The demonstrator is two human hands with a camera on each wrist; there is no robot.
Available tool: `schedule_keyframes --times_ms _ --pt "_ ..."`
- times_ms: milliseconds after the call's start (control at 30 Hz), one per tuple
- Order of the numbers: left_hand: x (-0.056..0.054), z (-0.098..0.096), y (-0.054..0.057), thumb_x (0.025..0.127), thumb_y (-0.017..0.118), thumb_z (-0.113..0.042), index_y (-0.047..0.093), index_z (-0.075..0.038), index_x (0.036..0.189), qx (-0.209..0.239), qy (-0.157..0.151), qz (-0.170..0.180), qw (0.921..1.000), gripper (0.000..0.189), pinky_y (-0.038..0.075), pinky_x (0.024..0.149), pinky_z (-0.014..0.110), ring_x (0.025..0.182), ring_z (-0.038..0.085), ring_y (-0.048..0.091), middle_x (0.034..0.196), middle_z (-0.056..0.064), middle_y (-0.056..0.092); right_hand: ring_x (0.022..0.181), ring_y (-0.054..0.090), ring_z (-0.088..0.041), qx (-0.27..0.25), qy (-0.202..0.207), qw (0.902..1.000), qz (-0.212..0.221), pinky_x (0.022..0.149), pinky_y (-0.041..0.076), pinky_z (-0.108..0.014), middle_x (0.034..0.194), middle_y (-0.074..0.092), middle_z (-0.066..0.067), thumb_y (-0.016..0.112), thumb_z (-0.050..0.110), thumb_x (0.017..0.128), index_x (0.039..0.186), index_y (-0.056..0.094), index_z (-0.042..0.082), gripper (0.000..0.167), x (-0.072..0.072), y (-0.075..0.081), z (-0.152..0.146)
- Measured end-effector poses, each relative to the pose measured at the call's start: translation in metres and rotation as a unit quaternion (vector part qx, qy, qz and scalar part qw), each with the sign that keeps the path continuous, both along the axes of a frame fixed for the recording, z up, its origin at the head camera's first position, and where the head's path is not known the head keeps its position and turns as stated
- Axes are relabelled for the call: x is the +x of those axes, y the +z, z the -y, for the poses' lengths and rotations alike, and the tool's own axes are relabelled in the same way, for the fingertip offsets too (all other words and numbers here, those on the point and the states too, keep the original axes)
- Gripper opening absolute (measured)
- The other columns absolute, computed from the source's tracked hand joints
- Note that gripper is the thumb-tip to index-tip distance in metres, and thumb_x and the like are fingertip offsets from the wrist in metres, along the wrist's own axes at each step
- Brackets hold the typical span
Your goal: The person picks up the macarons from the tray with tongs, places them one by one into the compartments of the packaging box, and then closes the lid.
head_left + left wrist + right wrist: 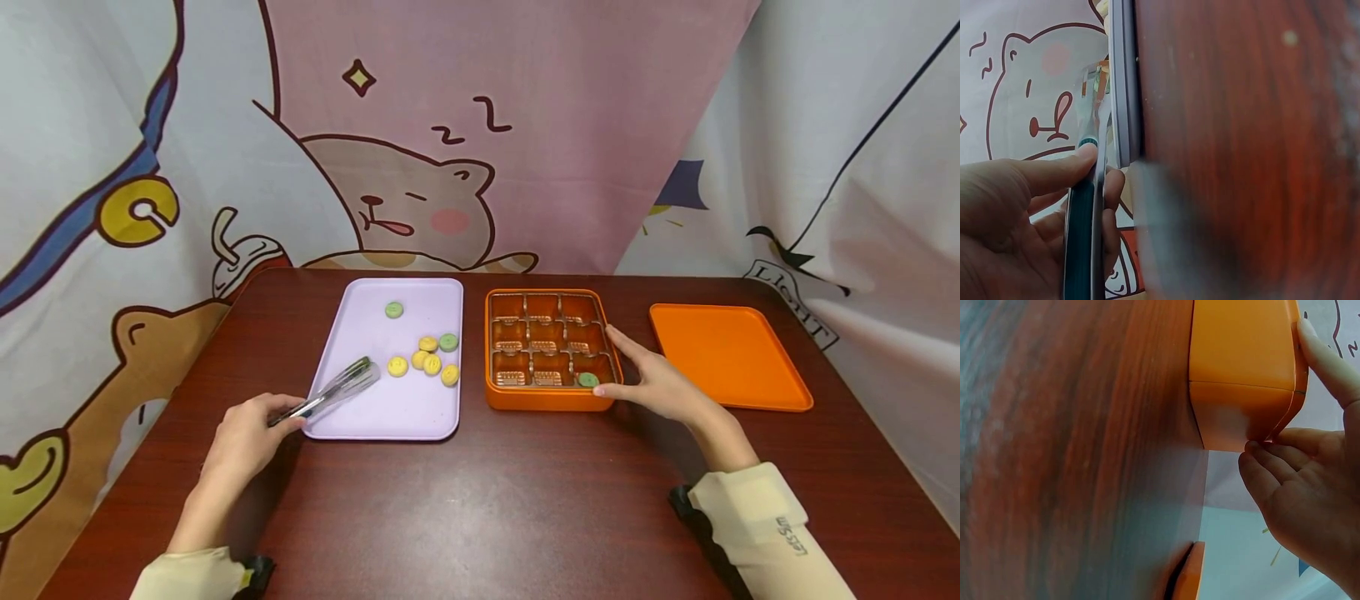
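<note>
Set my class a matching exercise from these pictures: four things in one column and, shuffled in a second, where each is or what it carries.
Things
1. Tongs
2. Orange box
3. Purple tray
4. Orange tray

Places and states
A. Carries several yellow pieces
B. Lies on the table, to the right of the box
C. Divided into compartments and touched by the right hand
D. Held in the left hand

Right pairs: 1-D, 2-C, 3-A, 4-B
</note>
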State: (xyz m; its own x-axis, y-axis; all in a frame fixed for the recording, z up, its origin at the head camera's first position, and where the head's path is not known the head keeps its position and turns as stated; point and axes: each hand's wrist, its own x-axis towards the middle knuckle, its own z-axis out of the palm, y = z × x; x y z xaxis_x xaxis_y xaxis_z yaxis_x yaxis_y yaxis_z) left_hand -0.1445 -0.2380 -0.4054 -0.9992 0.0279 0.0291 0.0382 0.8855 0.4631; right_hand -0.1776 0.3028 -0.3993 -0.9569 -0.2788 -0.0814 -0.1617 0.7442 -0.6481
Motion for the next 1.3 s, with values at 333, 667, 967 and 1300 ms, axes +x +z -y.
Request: schedule_keyframes --times_ms 333,667,967,1300 --pt "0.003 -0.001 0.001 0.086 0.075 -0.013 0.075 -0.008 0.109 0.003 0.014 -0.016 0.9998 0.024 0.049 0.074 0.052 0.095 0.041 0.064 0.113 0.023 0.071 0.149 0.021 -0.048 -0.001 0.006 1.0 -0.002 0.113 0.023 -0.068 0.166 0.012 -0.022 0.074 0.041 0.088 0.16 0.01 0.008 0.102 0.001 0.0 0.0" --pt "0.004 -0.003 0.005 0.086 0.075 -0.011 0.075 -0.006 0.108 0.015 0.014 -0.037 0.9991 0.022 0.051 0.077 0.054 0.095 0.04 0.065 0.11 0.023 0.071 0.149 0.021 -0.048 -0.004 0.004 1.0 -0.001 0.112 0.023 -0.069 0.166 0.012 -0.021 0.074 0.042 0.088 0.16 0.011 0.007 0.102 0.002 -0.001 0.0" --pt "-0.001 -0.006 0.009 0.086 0.075 -0.012 0.076 -0.007 0.108 0.018 0.003 -0.058 0.9981 0.022 0.05 0.076 0.051 0.094 0.039 0.065 0.108 0.021 0.073 0.149 0.021 -0.048 -0.005 0.005 1.0 -0.002 0.112 0.024 -0.069 0.166 0.012 -0.021 0.075 0.041 0.088 0.16 0.011 0.008 0.102 0.002 0.0 0.0" --pt "-0.006 -0.014 0.014 0.087 0.075 -0.013 0.076 -0.007 0.109 0.028 -0.003 -0.066 0.9974 0.024 0.046 0.072 0.04 0.09 0.033 0.065 0.107 0.019 0.073 0.148 0.022 -0.048 -0.002 0.005 1.0 -0.003 0.112 0.024 -0.069 0.166 0.013 -0.022 0.075 0.042 0.087 0.16 0.011 0.008 0.102 0.002 -0.001 0.0"
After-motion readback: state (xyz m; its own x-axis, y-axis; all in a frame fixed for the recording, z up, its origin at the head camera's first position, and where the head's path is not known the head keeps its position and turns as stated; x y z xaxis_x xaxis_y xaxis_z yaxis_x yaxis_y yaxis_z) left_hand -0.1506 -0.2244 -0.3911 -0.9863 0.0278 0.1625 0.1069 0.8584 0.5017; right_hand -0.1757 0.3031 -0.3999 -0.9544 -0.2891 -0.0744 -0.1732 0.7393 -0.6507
